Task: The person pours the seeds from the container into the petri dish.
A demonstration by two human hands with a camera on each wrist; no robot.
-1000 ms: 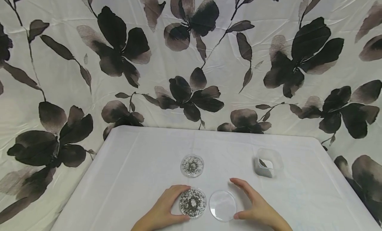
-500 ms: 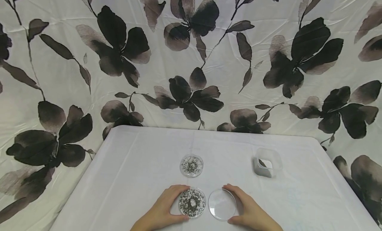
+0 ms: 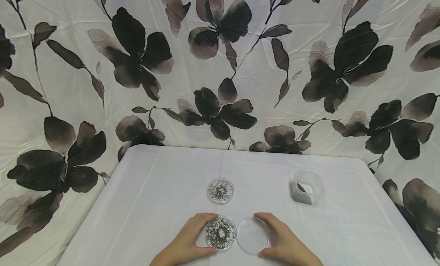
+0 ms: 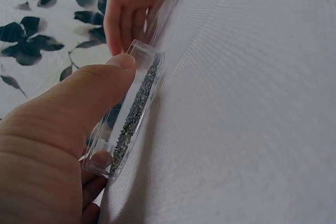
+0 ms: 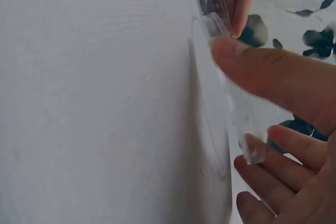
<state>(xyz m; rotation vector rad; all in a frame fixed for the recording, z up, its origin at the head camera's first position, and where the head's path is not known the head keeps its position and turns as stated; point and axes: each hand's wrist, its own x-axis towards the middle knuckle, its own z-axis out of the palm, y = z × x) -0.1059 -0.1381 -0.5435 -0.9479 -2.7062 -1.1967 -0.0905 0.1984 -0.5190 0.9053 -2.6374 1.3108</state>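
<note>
My left hand grips a clear petri dish of dark granules by its rim, thumb at the near side and fingers at the far side. In the left wrist view a thin layer of dark grains lies along the dish bottom. My right hand holds a second clear petri dish, with nothing visible inside, between thumb and fingers. The two dishes sit side by side, rims right at each other. In the right wrist view the thumb presses the rim of the clear dish.
Farther back on the white-covered table stands another round dish with scattered dark grains. At the back right is a clear square container with something dark inside. A floral cloth hangs behind the table.
My right hand has closed its fingers around the clear dish and shifted it slightly left, up to the granule dish. The left hand has stayed in place.
</note>
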